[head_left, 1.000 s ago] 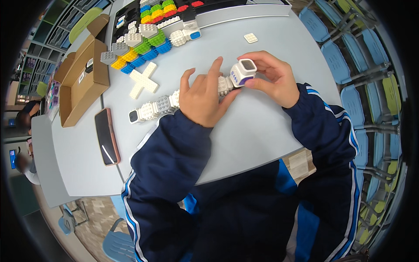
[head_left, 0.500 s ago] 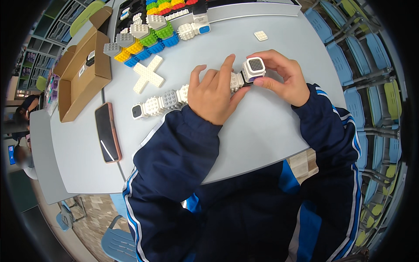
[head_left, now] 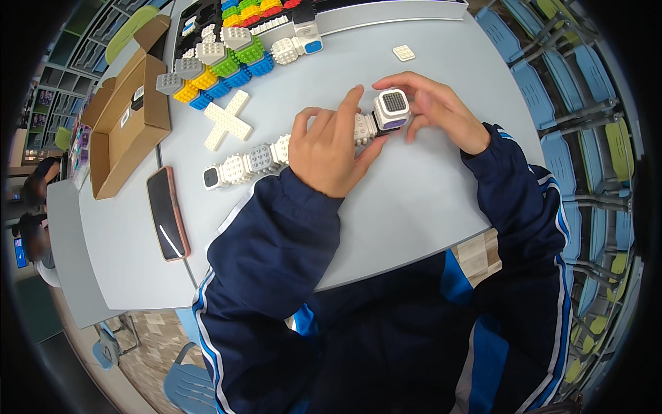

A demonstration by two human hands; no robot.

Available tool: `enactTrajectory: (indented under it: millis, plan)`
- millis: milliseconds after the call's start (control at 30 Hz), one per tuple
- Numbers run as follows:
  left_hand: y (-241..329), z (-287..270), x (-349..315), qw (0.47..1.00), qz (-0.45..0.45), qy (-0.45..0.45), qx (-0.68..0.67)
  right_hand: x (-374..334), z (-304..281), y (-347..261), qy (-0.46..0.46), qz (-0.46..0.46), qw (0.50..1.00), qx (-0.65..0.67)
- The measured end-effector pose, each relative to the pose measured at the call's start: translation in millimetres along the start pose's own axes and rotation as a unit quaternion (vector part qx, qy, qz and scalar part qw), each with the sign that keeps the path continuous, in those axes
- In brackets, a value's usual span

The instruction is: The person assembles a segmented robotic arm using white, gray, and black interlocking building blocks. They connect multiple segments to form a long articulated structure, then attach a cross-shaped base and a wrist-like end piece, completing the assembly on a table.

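Observation:
A chain of white and grey studded building blocks (head_left: 261,159) runs across the table in front of me. At its right end is a white cube module (head_left: 395,102) with a dark dotted grid on top and a purple patch on its side. My left hand (head_left: 327,148) is closed over the chain left of the cube, thumb on the near side and fingers on the far side, hiding the blocks beneath. Beside the cube, my right hand (head_left: 445,114) has its fingers apart, the index finger stretched behind it; whether a fingertip touches it I cannot tell.
Beyond lie a white cross-shaped plate (head_left: 229,121), colourful studded blocks (head_left: 227,65), a white block with a blue patch (head_left: 309,38) and a small white square plate (head_left: 404,52). On the left are a phone (head_left: 167,214) and an open cardboard box (head_left: 127,131). Stacked chairs (head_left: 586,131) stand right.
My right thumb and fingers have come away from the cube and spread apart. My left hand keeps its place on the chain. The whole view has shifted slightly.

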State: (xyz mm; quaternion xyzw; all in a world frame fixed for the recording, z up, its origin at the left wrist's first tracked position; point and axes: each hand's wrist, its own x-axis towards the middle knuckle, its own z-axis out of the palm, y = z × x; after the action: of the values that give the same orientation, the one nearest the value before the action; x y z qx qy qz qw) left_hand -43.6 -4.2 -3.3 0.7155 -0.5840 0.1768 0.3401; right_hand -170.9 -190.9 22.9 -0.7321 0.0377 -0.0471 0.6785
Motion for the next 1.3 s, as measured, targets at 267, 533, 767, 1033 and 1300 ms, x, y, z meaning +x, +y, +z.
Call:
enactTrajectory:
  millis: [267,533,767,1033,1300]
  plan:
    - [4,-1,-2,1.0,0.028,-0.01,0.001,-6,7,-9,-0.044,0.107,0.991,0.062]
    - [1,3,-3,0.997,0.073,0.01,0.015,-5,21,-9,-0.035,0.096,0.994,0.044]
    - [4,1,-1,0.997,0.077,0.022,0.021,-11,32,-7,-0.011,0.056,0.997,0.055]
    - [6,-3,1,0.993,0.103,0.049,0.001,-13,36,-6,-0.038,0.067,0.996,0.038]
    - [6,-2,-1,0.99,0.125,0.06,0.016,-17,41,-6,0.002,-0.016,0.999,-0.045]
